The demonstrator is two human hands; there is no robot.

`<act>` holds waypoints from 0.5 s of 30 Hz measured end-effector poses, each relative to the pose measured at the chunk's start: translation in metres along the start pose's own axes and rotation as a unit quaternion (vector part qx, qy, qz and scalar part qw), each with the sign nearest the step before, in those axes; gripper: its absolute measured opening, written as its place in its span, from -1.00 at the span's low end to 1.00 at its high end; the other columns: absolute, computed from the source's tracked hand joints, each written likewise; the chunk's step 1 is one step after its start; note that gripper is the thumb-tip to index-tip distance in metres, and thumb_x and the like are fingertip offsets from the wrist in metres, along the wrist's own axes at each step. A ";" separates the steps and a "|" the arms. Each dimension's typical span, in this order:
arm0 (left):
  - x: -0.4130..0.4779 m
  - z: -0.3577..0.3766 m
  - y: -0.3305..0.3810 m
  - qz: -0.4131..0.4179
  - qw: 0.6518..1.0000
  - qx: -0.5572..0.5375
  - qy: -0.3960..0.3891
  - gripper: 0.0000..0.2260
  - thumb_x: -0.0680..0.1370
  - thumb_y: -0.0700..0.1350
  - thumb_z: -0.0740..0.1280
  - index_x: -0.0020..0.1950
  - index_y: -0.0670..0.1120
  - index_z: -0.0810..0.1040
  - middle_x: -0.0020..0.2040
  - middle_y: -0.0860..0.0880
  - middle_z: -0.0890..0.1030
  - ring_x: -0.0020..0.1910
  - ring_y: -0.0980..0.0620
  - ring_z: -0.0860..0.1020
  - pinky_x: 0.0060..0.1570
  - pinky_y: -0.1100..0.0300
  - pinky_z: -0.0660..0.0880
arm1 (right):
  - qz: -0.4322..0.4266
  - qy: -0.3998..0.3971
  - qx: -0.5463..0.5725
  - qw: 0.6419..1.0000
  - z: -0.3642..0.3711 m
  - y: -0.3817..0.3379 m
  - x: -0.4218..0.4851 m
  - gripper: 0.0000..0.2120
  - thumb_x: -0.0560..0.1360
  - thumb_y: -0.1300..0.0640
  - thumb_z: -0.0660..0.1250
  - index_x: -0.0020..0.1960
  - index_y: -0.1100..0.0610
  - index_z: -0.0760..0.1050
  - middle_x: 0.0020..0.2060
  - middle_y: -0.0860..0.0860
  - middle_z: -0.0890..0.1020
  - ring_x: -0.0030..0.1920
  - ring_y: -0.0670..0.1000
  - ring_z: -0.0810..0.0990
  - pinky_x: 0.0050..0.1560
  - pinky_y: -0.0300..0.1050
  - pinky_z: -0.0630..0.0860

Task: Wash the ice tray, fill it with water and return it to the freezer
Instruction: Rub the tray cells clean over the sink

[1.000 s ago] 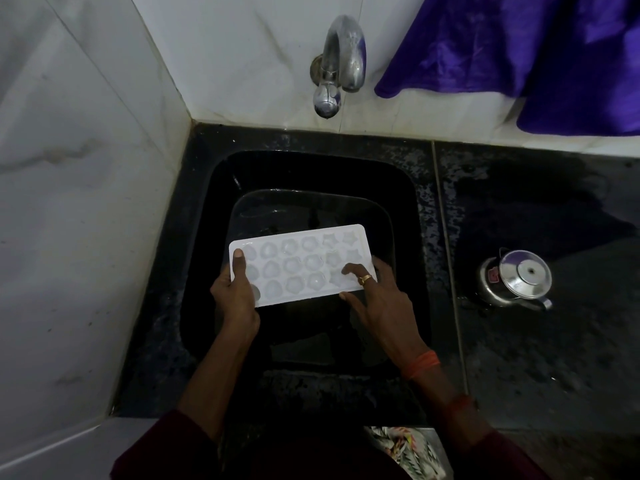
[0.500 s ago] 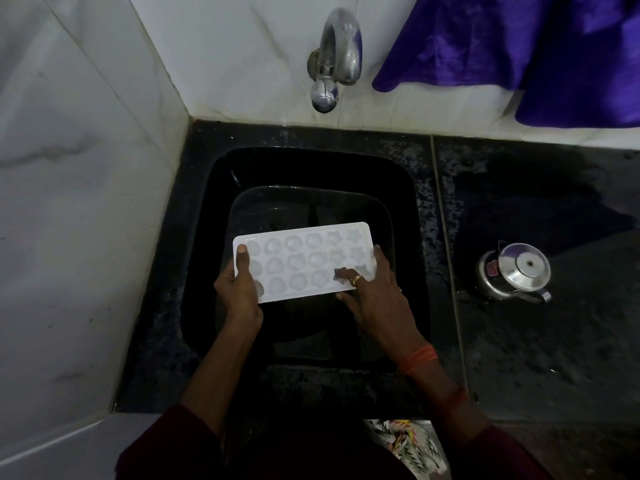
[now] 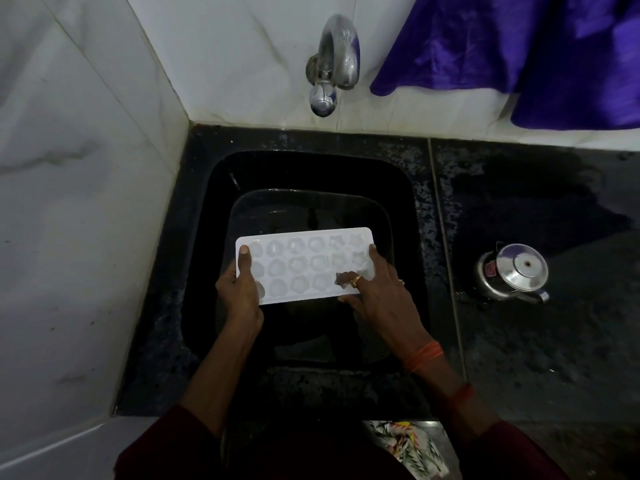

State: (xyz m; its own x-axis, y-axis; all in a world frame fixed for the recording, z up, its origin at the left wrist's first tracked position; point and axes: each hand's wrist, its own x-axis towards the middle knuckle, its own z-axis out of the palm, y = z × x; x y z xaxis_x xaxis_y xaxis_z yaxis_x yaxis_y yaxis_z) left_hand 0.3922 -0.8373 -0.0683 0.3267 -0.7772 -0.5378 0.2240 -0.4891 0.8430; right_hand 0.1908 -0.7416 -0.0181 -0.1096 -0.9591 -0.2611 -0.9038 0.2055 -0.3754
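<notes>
A white ice tray point(image 3: 304, 265) with shaped cavities is held level over the black sink point(image 3: 204, 244), below the steel tap point(image 3: 332, 64). My left hand point(image 3: 239, 292) grips the tray's left end, thumb on top and fingers underneath. My right hand point(image 3: 381, 299) is at the right end: one finger lies along the right edge, the ringed finger is bent into a near-row cavity, and the thumb sits at the near edge. No water stream is visible from the tap.
A wet black stone counter point(image 3: 554, 358) runs to the right of the sink, with a small steel lidded pot point(image 3: 512, 271) on it. Purple cloth point(image 3: 519, 46) hangs at the back right. White marble walls point(image 3: 69, 202) close in the left and back.
My right hand's fingers have slid across the right-hand cavities, and one finger now reaches the tray's right edge. The left hand's grip and the tray's place are nearly unchanged.
</notes>
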 end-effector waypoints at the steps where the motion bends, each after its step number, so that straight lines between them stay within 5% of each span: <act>1: 0.000 0.000 0.000 -0.001 1.000 0.000 0.000 -0.75 0.56 0.14 0.39 -0.01 -0.03 0.68 -0.04 -0.05 0.71 0.05 -0.17 0.68 0.06 -0.12 0.63 | 0.001 0.000 0.000 1.000 0.000 0.000 0.000 -0.62 0.53 -0.18 0.28 0.32 -0.13 0.49 0.58 0.16 0.01 0.54 0.21 0.12 0.34 0.28 0.37; 9: -0.002 0.000 0.004 0.005 1.000 -0.001 -0.004 -0.77 0.59 0.10 0.37 0.02 -0.05 0.67 -0.06 -0.02 0.70 0.00 -0.08 0.69 -0.05 0.03 0.65 | 0.004 0.032 -0.004 0.999 0.006 -0.003 0.003 -0.68 0.52 -0.13 0.35 0.23 -0.06 0.55 0.58 0.22 0.08 0.53 0.27 0.18 0.28 0.32 0.42; 15: 0.003 0.000 0.005 -0.001 1.000 0.000 -0.005 -0.77 0.57 0.13 0.38 -0.03 -0.01 0.67 -0.07 -0.01 0.70 0.00 -0.09 0.69 0.02 -0.06 0.65 | -0.014 0.067 -0.026 0.997 0.009 -0.002 0.004 -0.71 0.46 -0.10 0.45 0.15 -0.06 0.60 0.54 0.25 0.21 0.49 0.30 0.28 0.13 0.36 0.51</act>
State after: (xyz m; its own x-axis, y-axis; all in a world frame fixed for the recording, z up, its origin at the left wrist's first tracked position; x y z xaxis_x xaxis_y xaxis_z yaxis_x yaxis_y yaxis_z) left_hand 0.3940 -0.8420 -0.0651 0.3176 -0.7794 -0.5401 0.2258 -0.4910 0.8414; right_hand 0.1957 -0.7447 -0.0262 -0.1363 -0.9823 -0.1284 -0.9273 0.1721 -0.3324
